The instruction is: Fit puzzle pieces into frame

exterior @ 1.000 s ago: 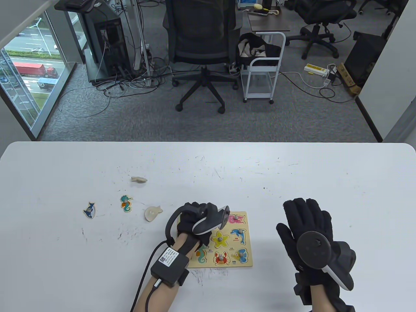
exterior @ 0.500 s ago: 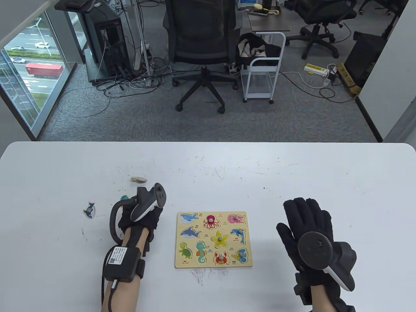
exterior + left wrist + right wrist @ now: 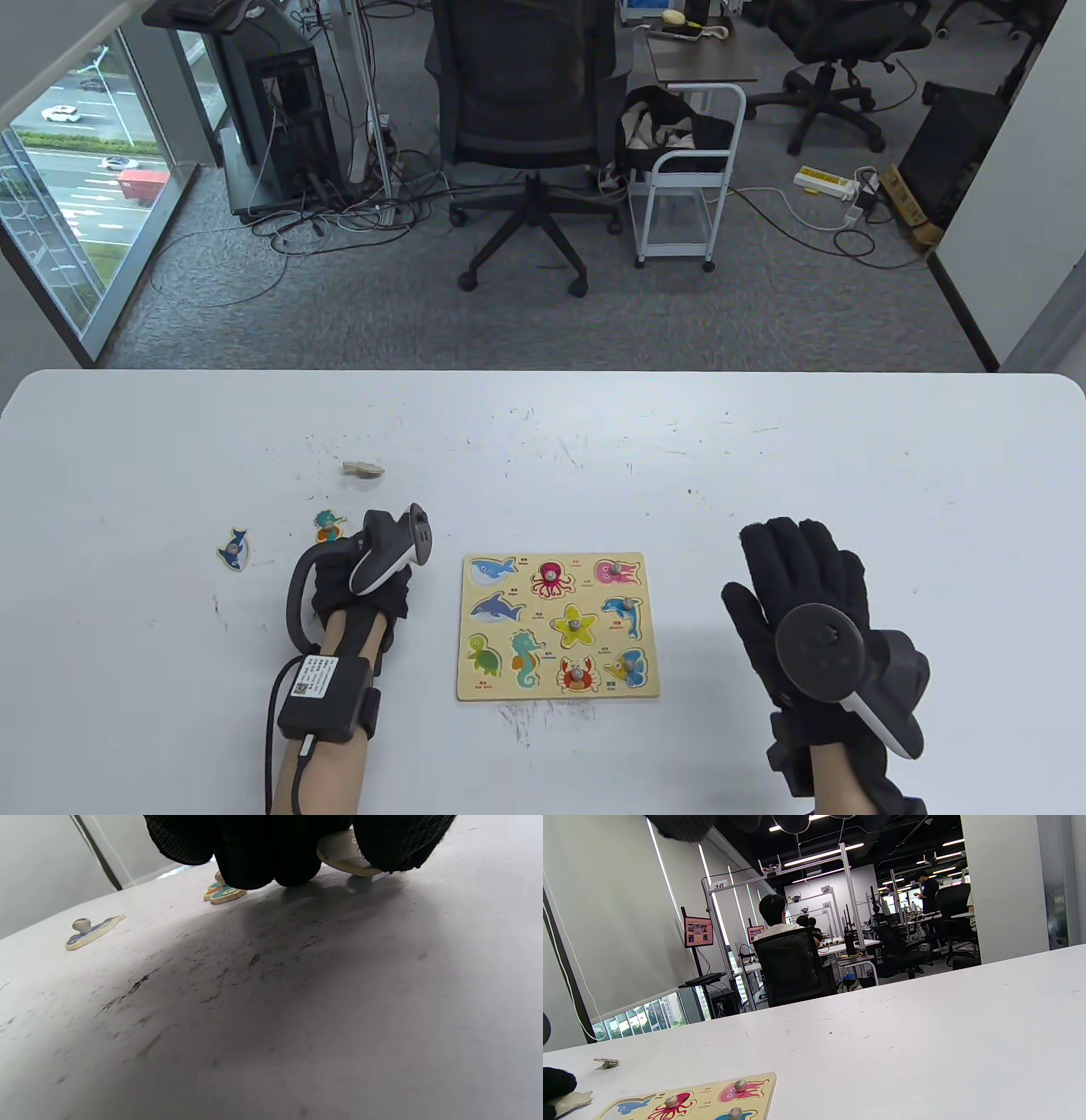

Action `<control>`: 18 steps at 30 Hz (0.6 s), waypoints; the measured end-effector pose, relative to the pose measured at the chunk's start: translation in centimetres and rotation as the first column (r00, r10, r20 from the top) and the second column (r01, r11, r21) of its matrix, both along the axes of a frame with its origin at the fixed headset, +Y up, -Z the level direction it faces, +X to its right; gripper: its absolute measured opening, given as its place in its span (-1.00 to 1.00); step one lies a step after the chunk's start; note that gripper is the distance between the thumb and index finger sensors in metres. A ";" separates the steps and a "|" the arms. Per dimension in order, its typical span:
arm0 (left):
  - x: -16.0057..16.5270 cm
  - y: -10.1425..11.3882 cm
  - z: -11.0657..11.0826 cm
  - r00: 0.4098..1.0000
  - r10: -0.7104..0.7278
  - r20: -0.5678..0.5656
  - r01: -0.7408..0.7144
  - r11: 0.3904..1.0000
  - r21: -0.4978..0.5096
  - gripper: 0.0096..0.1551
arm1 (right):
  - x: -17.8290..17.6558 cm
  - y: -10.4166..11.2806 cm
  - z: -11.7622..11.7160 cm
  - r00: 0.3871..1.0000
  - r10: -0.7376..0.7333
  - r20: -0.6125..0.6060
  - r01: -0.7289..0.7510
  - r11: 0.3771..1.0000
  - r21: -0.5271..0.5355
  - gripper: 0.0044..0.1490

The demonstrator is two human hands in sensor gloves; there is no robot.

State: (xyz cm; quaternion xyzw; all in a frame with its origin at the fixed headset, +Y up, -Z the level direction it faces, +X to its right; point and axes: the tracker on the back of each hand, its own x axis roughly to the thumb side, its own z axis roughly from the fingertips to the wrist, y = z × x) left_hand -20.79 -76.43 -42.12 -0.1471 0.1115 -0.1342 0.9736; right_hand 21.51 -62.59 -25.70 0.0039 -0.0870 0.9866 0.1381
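The wooden puzzle frame (image 3: pixel 475 689) lies at the table's front middle, with several pegged animal pieces in it. My left hand (image 3: pixel 361 586) is just left of the frame. In the left wrist view its fingers (image 3: pixel 271 853) grip a cream, face-down fish piece (image 3: pixel 343 855) low over the table. The tracker hides this piece in the table view. My right hand (image 3: pixel 793 577) lies flat and open on the table to the right of the frame, holding nothing. The frame's far edge (image 3: pixel 704 1103) and the cream piece (image 3: pixel 570 1099) show in the right wrist view.
Loose on the table to the left are a seahorse piece (image 3: pixel 327 526), a blue fish piece (image 3: pixel 233 548) and, farther back, a face-down piece (image 3: pixel 362 469). The seahorse (image 3: pixel 225 893) and blue piece (image 3: pixel 91 933) lie beyond my left fingers. An office chair stands beyond the table's far edge.
My left hand left the frame, moved left to the cream fish piece and took hold of it, then drew back slightly. My right hand has not moved.
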 end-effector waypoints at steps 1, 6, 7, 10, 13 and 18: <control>0.0 0.0 0.0 1.000 -0.002 0.002 0.002 1.000 0.009 -0.17 | 0.0 0.0 0.0 1.000 0.000 0.000 0.000 1.000 0.000 -0.17; -0.4 -0.4 0.1 0.998 0.059 -0.003 -0.059 0.994 0.090 -0.21 | 0.0 0.0 0.0 1.000 -0.003 0.001 0.003 1.000 -0.001 -0.17; -0.5 -0.4 0.1 0.997 0.071 -0.002 -0.070 0.992 0.109 -0.29 | 0.1 0.0 0.0 1.000 -0.003 0.001 0.003 1.000 -0.001 -0.17; -0.9 -0.2 0.4 0.996 0.084 0.024 -0.087 0.987 0.138 -0.35 | 0.1 0.0 0.0 1.000 -0.005 0.000 0.005 1.000 -0.003 -0.18; -1.2 1.1 1.0 0.986 0.158 0.051 -0.165 0.970 0.181 -0.35 | 0.0 0.0 -0.1 1.000 -0.007 -0.006 0.007 1.000 -0.007 -0.18; -0.6 4.5 2.8 0.951 0.283 0.125 -0.307 0.913 0.268 -0.36 | 0.0 -0.1 -0.2 1.000 -0.015 -0.014 0.015 1.000 -0.011 -0.18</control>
